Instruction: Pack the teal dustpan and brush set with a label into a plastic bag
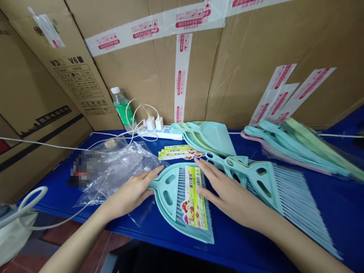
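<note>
A mint-green dustpan [167,223] lies on the blue table with a matching hand brush [168,189] nested on it. Across the brush bristles rests a yellow-green printed label card [196,199] with cartoon mushrooms. My left hand [136,191] is closed round the handle end of the set, which it mostly hides. At the card's right edge, my right hand [220,185] has its fingers stretched out; its fingertips are at the card, but I cannot tell how firmly they touch. Further label cards [182,152] lie fanned out just behind.
Several brushes [264,182] lie to the right, and stacked dustpans [217,136] sit behind. Bagged sets [298,148] are at the far right. Crumpled clear plastic [113,170], a power strip [167,133], cables and a green-labelled bottle [123,108] occupy the left. Cardboard boxes [148,72] wall the back.
</note>
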A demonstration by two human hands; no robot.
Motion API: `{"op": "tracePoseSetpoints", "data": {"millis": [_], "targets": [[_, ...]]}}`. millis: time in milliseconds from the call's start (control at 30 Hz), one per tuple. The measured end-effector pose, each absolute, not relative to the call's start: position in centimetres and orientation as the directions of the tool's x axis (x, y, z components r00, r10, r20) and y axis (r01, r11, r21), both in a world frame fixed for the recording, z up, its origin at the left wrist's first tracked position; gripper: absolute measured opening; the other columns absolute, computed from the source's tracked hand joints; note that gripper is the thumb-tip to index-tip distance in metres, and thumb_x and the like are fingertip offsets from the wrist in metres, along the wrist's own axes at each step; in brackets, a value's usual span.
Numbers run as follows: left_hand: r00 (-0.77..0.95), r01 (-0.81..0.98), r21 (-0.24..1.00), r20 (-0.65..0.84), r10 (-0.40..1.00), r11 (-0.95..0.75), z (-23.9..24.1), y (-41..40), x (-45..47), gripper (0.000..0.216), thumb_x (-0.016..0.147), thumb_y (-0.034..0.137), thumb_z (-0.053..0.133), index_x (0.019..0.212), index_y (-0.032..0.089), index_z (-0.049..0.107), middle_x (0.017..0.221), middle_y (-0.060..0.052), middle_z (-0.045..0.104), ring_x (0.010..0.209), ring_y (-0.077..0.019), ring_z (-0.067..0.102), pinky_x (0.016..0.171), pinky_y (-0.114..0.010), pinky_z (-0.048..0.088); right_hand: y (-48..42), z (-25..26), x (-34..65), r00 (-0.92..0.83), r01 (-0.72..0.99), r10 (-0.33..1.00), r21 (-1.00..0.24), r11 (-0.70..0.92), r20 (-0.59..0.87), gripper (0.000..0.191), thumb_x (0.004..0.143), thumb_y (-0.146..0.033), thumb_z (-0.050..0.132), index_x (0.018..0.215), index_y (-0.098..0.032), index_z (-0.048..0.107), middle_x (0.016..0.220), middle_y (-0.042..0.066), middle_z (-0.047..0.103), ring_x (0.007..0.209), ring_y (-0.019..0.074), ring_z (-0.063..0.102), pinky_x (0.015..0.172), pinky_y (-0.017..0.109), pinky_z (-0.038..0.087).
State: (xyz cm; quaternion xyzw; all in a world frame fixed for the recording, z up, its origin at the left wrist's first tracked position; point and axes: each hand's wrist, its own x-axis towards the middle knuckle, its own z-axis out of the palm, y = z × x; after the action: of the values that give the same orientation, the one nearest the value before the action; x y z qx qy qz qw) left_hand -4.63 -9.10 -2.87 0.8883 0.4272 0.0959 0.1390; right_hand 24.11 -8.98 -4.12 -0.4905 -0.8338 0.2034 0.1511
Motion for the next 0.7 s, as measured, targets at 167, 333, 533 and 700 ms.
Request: {"op": "tracePoseSetpoints", "data": {"millis": [167, 333, 533, 700], "targets": [[0.555, 0.714, 0.419, 0.149, 0.818, -0.56, -2.9, -8.9, -5.4, 0.064, 0.092, 0.016, 0.044, 0.15, 0.027, 0.017, 0.132, -0.01, 0.058, 0.114, -0.0231, 0.061, 0.095, -0.041, 0.051, -8.6, -4.7, 23.6, -0.343, 0.57, 0.937, -0.779, 0.26, 0.062, 0.086, 0.094, -0.051, 0.037, 0.149, -0.024, -0.023, 0.155, 0.017, 0.029, 0.133, 0.0303, 0.044, 0.102, 0.055, 0.042], [0.513, 0.734, 0.426, 0.162, 0.843, -0.529, -2.6, -8.8, -5.1, 0.064, 0.091, 0.015, 0.047, 0.148, 0.028, 0.021, 0.117, -0.007, 0.064, 0.104, -0.0212, 0.065, 0.09, -0.039, 0.053, -8.3, -4.7, 23.0, -0.468, 0.133, 0.881, -0.991, -0.013, -0.074, 0.084, 0.096, -0.036, 0.037, 0.146, -0.029, -0.029, 0.132, 0.01, 0.06, 0.108, 0.023, 0.065, 0.089, 0.048, 0.054], [0.548, 0.726, 0.423, 0.121, 0.828, -0.542, -2.4, -8.7, -4.4, 0.061, 0.09, 0.016, 0.05, 0.146, 0.028, 0.027, 0.128, -0.009, 0.06, 0.111, -0.0232, 0.062, 0.094, -0.042, 0.052, -8.3, -4.8, 22.8, -0.506, -0.044, 0.851, -0.981, -0.19, -0.142, 0.071, 0.086, -0.032, 0.054, 0.151, -0.028, 0.024, 0.124, 0.009, 0.065, 0.104, 0.0235, 0.067, 0.088, 0.044, 0.055], [0.576, 0.737, 0.303, 0.186, 0.796, -0.604, -1.8, -9.2, -4.6, 0.051, 0.091, 0.021, 0.053, 0.139, 0.026, 0.039, 0.137, -0.011, 0.051, 0.123, -0.0256, 0.052, 0.102, -0.045, 0.047, -8.3, -5.3, 22.8, -0.485, -0.031, 0.867, -0.988, -0.151, -0.117, 0.058, 0.084, -0.033, 0.058, 0.14, -0.027, 0.045, 0.123, 0.008, 0.066, 0.109, 0.0246, 0.064, 0.091, 0.045, 0.054]]}}
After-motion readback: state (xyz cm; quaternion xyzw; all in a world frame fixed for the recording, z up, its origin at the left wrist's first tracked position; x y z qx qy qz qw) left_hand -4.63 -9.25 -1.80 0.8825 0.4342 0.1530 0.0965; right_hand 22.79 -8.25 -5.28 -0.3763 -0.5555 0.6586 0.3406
